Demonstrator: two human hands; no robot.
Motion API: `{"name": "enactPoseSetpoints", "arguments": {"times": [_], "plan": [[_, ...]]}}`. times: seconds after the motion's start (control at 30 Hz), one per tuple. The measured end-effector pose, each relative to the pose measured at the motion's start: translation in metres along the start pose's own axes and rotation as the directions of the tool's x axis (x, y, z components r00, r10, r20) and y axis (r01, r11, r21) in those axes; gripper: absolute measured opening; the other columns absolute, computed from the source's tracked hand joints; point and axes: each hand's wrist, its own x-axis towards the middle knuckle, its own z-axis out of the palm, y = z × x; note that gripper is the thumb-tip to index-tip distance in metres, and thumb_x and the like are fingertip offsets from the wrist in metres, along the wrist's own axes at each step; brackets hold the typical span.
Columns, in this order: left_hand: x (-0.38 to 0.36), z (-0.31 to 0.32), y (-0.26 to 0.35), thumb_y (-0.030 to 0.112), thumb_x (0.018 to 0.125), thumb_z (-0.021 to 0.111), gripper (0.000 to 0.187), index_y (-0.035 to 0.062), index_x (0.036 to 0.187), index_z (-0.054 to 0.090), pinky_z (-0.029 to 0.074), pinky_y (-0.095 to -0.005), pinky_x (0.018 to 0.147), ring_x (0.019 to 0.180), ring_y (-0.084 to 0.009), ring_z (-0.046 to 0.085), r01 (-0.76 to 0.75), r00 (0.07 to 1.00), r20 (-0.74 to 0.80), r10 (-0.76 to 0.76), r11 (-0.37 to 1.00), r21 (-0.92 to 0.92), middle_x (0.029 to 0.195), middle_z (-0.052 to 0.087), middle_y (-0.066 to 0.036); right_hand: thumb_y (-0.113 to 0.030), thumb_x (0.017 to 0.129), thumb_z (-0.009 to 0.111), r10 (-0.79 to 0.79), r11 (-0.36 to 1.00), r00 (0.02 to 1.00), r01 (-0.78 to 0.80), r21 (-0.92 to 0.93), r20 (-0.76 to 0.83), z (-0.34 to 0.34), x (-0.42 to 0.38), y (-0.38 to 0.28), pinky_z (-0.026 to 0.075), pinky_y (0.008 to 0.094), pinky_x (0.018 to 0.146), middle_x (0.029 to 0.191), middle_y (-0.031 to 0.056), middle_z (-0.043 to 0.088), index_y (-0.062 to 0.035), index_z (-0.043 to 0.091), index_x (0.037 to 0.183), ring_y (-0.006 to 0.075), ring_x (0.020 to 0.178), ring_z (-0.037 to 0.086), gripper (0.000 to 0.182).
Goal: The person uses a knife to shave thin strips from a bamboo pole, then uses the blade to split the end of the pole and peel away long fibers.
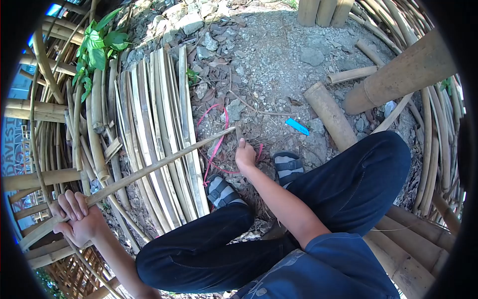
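A long bamboo strip (pixel 164 162) runs slantwise from the lower left to the middle of the view. My left hand (pixel 78 218) is wrapped round its lower end. At the other end my right hand (pixel 245 153) is closed, thumb up, beside the strip's tip, on what looks like the handle of a small blade (pixel 238 132). Its fingers are partly hidden. Pink string (pixel 217 144) lies in loops on the ground around the tip. Many split bamboo strips (pixel 162 114) lie side by side under the held strip.
A blue object (pixel 297 126) lies on the gravel. Bamboo pieces (pixel 331 115) and a thick pole (pixel 398 74) are at the right. Green leaves (pixel 97 47) and stacked bamboo (pixel 97 114) are at the left. My sandalled feet (pixel 224 192) are just below the tip.
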Motion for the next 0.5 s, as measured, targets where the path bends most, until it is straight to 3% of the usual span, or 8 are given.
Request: {"name": "enactPoseSetpoints", "arguments": {"times": [0.1, 0.17, 0.33, 0.47, 0.5], "plan": [[0.0, 0.001, 0.0, 0.054, 0.095, 0.048, 0.047, 0.0098, 0.078, 0.04, 0.026, -0.0209, 0.039, 0.049, -0.0102, 0.031, -0.012, 1.0, -0.017, 0.012, 1.0, 0.012, 0.061, 0.032, -0.001, -0.047, 0.1, 0.036, 0.023, 0.999, 0.997, -0.026, -0.043, -0.07, -0.006, 0.021, 0.006, 0.044, 0.0531, 0.091, 0.104, 0.0311, 0.063, 0.0034, 0.066, 0.099, 0.0469, 0.104, 0.059, 0.058], [0.001, 0.003, -0.002, 0.053, 0.095, 0.048, 0.047, 0.0099, 0.077, 0.041, 0.026, -0.0208, 0.039, 0.049, -0.0101, 0.031, -0.018, 1.0, -0.024, 0.018, 1.0, 0.009, 0.061, 0.032, -0.001, -0.048, 0.1, 0.038, -0.066, 0.992, 0.996, 0.059, -0.108, -0.059, -0.005, 0.028, 0.003, 0.044, 0.0509, 0.088, 0.098, 0.0295, 0.065, 0.003, 0.067, 0.095, 0.0457, 0.1, 0.06, 0.059], [0.001, 0.011, -0.007, 0.049, 0.096, 0.05, 0.045, 0.011, 0.073, 0.041, 0.025, -0.0203, 0.038, 0.048, -0.009, 0.029, -0.076, 0.963, -0.246, 0.113, 0.985, 0.155, 0.059, 0.033, 0.0, -0.047, 0.101, 0.037, -0.037, 0.994, 0.999, 0.035, -0.099, -0.023, 0.01, 0.029, -0.009, 0.043, 0.0519, 0.091, 0.101, 0.0292, 0.065, 0.0033, 0.067, 0.098, 0.0466, 0.103, 0.059, 0.059], [0.006, 0.005, -0.008, 0.048, 0.097, 0.05, 0.044, 0.0112, 0.073, 0.041, 0.024, -0.0202, 0.038, 0.048, -0.0089, 0.029, -0.086, 0.959, -0.25, 0.133, 0.978, 0.189, 0.059, 0.032, 0.001, -0.046, 0.102, 0.035, -0.031, 1.0, 0.999, 0.031, -0.007, -0.009, 0.014, 0.017, -0.019, 0.041, 0.0528, 0.093, 0.105, 0.0304, 0.064, 0.0046, 0.066, 0.103, 0.0471, 0.107, 0.057, 0.059], [0.007, 0.006, -0.007, 0.05, 0.098, 0.042, 0.047, 0.0107, 0.072, 0.04, 0.024, -0.021, 0.038, 0.049, -0.0099, 0.029, -0.067, 0.961, -0.251, 0.115, 0.979, 0.191, 0.059, 0.031, 0.0, -0.045, 0.102, 0.035, -0.028, 1.0, 1.0, 0.028, -0.003, 0.006, 0.015, 0.015, -0.02, 0.041, 0.0528, 0.094, 0.106, 0.0304, 0.064, 0.0046, 0.065, 0.105, 0.0471, 0.108, 0.057, 0.059]]}}
